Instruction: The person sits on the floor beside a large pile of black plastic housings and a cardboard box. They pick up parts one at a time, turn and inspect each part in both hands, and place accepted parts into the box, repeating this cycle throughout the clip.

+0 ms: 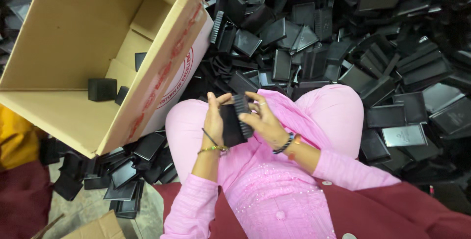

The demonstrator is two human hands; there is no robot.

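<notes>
A big heap of black trays [343, 48] covers the floor before me; its far edges are cut off, and in the dark I cannot separate single pieces. At my left stands an open carton [73, 38], partly out of frame, with a few black pieces [102, 89] at its bottom. Over my pink lap, my left hand [214, 116] and right hand [262, 119] both close their grip on one black stack [235, 121]. My fingers hide its sides, so its exact shape is unclear.
</notes>
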